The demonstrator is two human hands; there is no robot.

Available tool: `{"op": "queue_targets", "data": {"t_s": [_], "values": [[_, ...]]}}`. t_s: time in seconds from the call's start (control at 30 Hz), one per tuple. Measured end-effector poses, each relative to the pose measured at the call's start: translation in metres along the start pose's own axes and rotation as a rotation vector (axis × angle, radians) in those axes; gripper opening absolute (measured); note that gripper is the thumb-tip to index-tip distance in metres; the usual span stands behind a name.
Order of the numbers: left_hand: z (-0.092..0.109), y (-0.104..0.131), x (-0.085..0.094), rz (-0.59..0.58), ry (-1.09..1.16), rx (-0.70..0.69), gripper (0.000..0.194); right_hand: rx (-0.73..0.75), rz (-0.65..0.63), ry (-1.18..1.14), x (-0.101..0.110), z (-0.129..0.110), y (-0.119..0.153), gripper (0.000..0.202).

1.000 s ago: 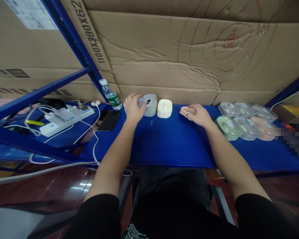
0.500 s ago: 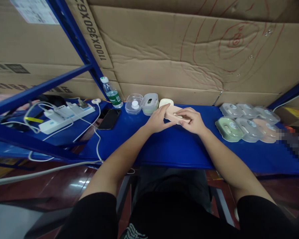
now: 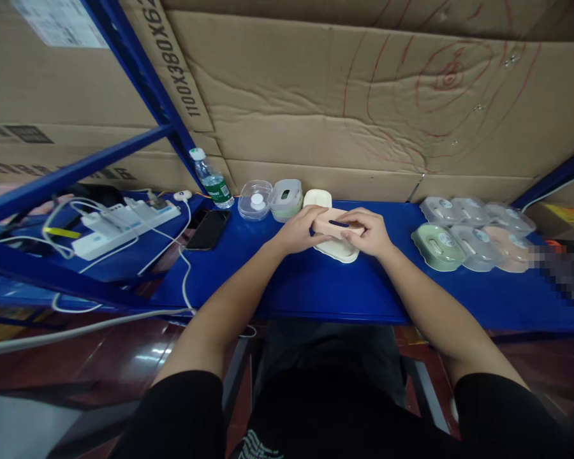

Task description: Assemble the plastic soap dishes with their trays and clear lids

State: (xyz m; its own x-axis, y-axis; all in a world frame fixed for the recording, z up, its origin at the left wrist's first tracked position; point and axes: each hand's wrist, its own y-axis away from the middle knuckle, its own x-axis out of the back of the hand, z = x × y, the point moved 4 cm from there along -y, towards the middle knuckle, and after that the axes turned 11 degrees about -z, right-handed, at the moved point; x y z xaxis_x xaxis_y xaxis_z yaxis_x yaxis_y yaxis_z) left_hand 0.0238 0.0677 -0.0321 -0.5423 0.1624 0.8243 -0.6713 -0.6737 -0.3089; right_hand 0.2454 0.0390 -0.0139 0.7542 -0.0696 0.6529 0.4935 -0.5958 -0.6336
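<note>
Between my two hands is a peach plastic box part point(image 3: 331, 218) with a dark oval slot, tilted so that its slotted face shows. My left hand point(image 3: 296, 231) grips its left end, and my right hand point(image 3: 370, 233) holds its right end with bent fingers. Just below it lies a cream, wavy-edged plastic piece point(image 3: 340, 251), partly covered by the peach part. Whether the two touch, I cannot tell. Behind my left hand sits another cream plastic piece point(image 3: 317, 197) with rounded corners.
Left of my hands stand stacked slotted boxes point(image 3: 287, 191), clear lids point(image 3: 256, 199), a water bottle point(image 3: 213, 182) and a phone point(image 3: 208, 230). Several lidded boxes point(image 3: 440, 247) stand at right. A power strip point(image 3: 119, 228) with loose cables is at far left; cardboard point(image 3: 287, 95) backs the blue table point(image 3: 335, 293).
The peach part has been tilted up and its slot shows open and dark, where a pale piece lay by my right fingers before. The wavy-edged cream piece below has come into view.
</note>
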Motion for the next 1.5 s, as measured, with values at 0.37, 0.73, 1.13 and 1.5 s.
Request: {"op": "queue_targets", "data": {"t_s": [0.37, 0.73, 1.13, 1.5], "values": [[-0.004, 0.002, 0.012, 0.168, 0.056, 0.172, 0.047, -0.353, 0.213, -0.138, 0.008, 0.012, 0.002, 0.064], [0.001, 0.000, 0.028, 0.264, -0.342, -0.141, 0.038, -0.692, 0.213, -0.482, 0.009, 0.036, -0.001, 0.082], [-0.072, 0.026, 0.069, 0.559, -0.291, 0.647, 0.037, -0.632, -0.673, 0.351, 0.001, 0.042, 0.011, 0.036], [-0.073, 0.023, 0.058, 0.495, -0.291, 0.591, 0.040, -0.569, -0.587, 0.227, 0.001, 0.040, 0.008, 0.017]]}}
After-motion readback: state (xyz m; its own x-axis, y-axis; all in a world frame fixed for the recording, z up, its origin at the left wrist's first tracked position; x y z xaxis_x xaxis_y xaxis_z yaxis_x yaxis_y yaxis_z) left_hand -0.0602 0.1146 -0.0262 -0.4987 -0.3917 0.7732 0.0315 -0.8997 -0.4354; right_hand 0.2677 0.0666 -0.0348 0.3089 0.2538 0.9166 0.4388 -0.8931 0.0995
